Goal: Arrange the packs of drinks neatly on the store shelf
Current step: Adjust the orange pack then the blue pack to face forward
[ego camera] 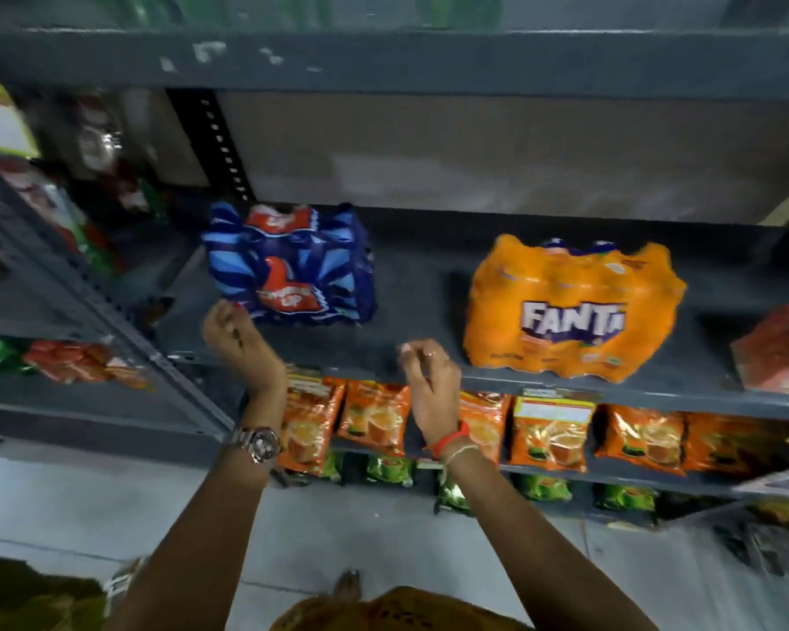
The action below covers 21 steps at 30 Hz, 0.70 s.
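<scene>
A blue pack of drinks with red logos stands at the left of the grey metal shelf. An orange Fanta pack stands to its right, near the shelf's front edge. A red pack shows partly at the far right. My left hand hovers just below the blue pack's front left corner, fingers loosely curled, holding nothing. My right hand is over the shelf's front edge between the two packs, fingers curled and empty.
Orange snack pouches hang in a row on the shelf below, with green pouches under them. A slotted upright post stands behind the blue pack. More goods fill the neighbouring rack on the left. Tiled floor lies below.
</scene>
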Available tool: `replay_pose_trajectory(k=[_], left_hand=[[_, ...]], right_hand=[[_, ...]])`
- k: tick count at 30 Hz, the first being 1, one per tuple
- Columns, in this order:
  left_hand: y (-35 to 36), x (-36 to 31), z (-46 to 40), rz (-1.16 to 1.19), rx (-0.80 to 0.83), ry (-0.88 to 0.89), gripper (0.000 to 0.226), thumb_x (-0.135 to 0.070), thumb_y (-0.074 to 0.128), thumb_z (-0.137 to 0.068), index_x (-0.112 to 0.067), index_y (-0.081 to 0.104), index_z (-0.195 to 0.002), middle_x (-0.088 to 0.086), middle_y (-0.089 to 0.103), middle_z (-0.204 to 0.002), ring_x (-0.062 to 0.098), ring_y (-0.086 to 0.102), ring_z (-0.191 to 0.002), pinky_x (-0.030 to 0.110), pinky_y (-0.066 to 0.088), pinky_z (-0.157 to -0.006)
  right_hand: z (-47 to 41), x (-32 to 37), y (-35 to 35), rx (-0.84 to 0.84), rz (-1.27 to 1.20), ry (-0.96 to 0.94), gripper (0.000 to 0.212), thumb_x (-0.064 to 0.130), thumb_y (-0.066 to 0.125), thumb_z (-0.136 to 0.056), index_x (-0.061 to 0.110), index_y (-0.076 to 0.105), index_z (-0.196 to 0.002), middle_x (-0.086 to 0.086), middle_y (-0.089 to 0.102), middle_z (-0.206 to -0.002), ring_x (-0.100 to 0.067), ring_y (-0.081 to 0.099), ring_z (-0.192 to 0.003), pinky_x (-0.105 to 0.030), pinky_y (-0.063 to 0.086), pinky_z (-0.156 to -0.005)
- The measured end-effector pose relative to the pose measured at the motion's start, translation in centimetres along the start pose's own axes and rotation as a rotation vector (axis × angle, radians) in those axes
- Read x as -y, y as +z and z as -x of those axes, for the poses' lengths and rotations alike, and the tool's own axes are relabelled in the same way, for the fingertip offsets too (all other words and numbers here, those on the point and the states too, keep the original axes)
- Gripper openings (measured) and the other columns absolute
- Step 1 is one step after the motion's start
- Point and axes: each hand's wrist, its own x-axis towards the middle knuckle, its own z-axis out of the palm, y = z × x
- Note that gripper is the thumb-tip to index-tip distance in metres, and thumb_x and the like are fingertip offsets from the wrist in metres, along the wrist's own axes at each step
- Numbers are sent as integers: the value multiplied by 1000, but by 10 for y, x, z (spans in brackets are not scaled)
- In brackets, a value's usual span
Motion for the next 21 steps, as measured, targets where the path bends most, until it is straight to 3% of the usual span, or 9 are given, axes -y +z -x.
replay_pose_trajectory(k=[2,4,5,7,9,11,15,18,21], left_hand=[[-13,-3,-40,3,50,-27,34,-10,41,-95,11,38,-122,35,47,-123,23,46,-100,8,40,-77],[-22,-6,-77,-11,201,-92,25,-21,41,-97,-11,49,-118,11,55,-122,4,55,-102,11,41,-79],[-21,-8,-88,-9,321,-130,18,-26,40,-97,-22,53,-110,-1,58,-114,-6,58,-94,17,42,-81],[-19,-8,-106,-48,506,-171,22,-29,42,-96,-20,54,-112,-5,58,-107,-7,61,-89,19,50,-77],[-18,-8,-114,-112,557,-121,28,-25,46,-94,-12,48,-119,-10,57,-99,-14,60,-77,5,48,-62],[-22,-4,-117,-165,570,-68,30,-26,46,-94,-15,46,-121,-19,51,-95,-26,53,-68,-2,42,-56],[-29,1,-119,-168,645,-135,42,-35,48,-92,-12,42,-127,-5,56,-104,-5,58,-83,3,47,-57],[-34,2,-122,-176,669,-119,29,-33,47,-93,-17,44,-117,-8,57,-97,-1,61,-81,4,47,-56],[-45,4,-118,-149,677,-106,11,-34,44,-94,-35,40,-104,-16,53,-94,-18,59,-70,1,45,-54]], right_hand=[[-24,14,32,-7,-91,22,8,23,55,-91,20,56,-98,10,60,-85,8,57,-79,-5,43,-70],[-53,28,64,-37,-205,85,28,20,58,-90,11,50,-115,5,58,-104,3,57,-98,-1,44,-78],[-66,32,74,-33,-232,139,39,22,58,-90,6,46,-124,-3,56,-117,-9,56,-110,-8,46,-91],[-83,34,89,1,-213,193,48,29,56,-91,2,44,-129,-16,50,-130,-26,51,-122,-37,42,-108],[-88,32,98,-9,-177,199,46,35,53,-91,3,48,-124,-20,50,-126,-30,51,-119,-49,40,-106],[-85,33,102,-41,-179,204,50,44,52,-88,6,50,-121,-18,52,-124,-30,53,-117,-51,42,-104],[-78,41,105,-77,-204,236,56,55,50,-83,16,49,-123,-12,52,-128,-26,54,-119,-48,46,-102],[-69,41,108,-99,-190,219,44,49,50,-88,19,48,-119,-11,51,-129,-25,55,-118,-47,49,-101],[-56,39,108,-103,-159,204,30,46,50,-89,24,47,-110,-11,53,-126,-24,57,-115,-41,52,-97]])
